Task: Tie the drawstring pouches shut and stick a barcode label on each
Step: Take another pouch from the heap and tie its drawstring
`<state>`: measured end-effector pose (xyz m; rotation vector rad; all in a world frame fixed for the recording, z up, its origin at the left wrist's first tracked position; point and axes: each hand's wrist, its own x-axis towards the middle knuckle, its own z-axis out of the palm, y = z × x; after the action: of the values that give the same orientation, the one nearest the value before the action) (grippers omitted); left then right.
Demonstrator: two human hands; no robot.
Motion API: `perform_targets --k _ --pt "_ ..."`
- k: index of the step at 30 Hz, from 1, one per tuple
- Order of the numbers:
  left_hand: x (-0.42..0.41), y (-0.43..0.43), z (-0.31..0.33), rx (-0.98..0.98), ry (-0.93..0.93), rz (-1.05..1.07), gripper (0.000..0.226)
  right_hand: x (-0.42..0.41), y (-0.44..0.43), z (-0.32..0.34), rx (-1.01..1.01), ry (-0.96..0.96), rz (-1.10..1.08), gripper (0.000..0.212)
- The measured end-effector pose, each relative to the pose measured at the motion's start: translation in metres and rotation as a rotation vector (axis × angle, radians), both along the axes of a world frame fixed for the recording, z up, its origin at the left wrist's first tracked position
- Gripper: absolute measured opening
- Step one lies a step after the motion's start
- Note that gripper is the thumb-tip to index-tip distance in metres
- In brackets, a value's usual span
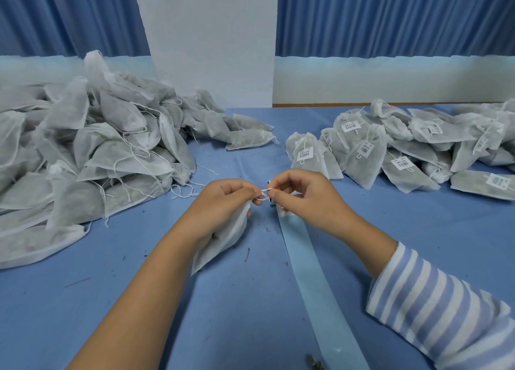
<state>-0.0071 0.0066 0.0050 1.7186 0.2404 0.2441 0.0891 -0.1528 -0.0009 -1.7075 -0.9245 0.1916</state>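
Pouch material: the pouch (223,238) is thin, white, non-woven fabric, semi-sheer, soft and crumpled, with dark filling showing grey through it.
Pouch place: it hangs under my left hand (223,199), with its neck bunched in my curled fingers and its body trailing back along my wrist, just above the table (139,300).
Drawstring: a fine white cord, the drawstring (263,195), forms a small loop between my two hands.
Left hand: clenched round the pouch neck, fingertips on the cord.
Right hand: my right hand (303,197) pinches the cord loop between thumb and forefinger, other fingers curled.
Label strip: the label strip (312,272) is a smooth, pale blue, glossy ribbon running from beneath my right hand towards me; a printed white end shows just under that hand.
Table: flat blue cloth, speckled with dark crumbs.
Counts: one pouch in hand, one strip, two heaps.
Left heap: the left heap (83,152) holds many pouches with loose strings, too many to count.
Right heap: the right heap (404,146) holds pouches bearing white barcode stickers, at least seven visible.
Sleeve: my striped sleeve (446,314) is blue and white, on the right arm only.
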Motion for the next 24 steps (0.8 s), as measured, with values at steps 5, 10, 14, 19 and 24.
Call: perform_targets --k 5,10,14,19,24 --pt "0.0004 -0.0004 0.0000 -0.043 0.005 0.017 0.020 -0.0024 0.0011 -0.0065 0.036 -0.255 -0.056 0.017" --pt "0.0007 -0.0006 0.0001 -0.037 0.006 0.017 0.024 -0.0019 0.0023 -0.0109 0.044 -0.311 -0.065 0.008" --pt "0.0011 -0.0017 0.0005 -0.007 0.006 0.014 0.021 -0.0022 0.0025 -0.0107 0.053 -0.283 -0.077 0.009" --pt "-0.0003 -0.0025 0.0023 -0.048 0.080 0.053 0.028 0.0013 0.0029 -0.0074 0.043 -0.165 -0.079 0.003" --pt "0.0008 -0.0034 0.0019 -0.145 0.093 0.045 0.024 0.0005 0.0031 -0.0067 0.041 -0.106 -0.073 0.002"
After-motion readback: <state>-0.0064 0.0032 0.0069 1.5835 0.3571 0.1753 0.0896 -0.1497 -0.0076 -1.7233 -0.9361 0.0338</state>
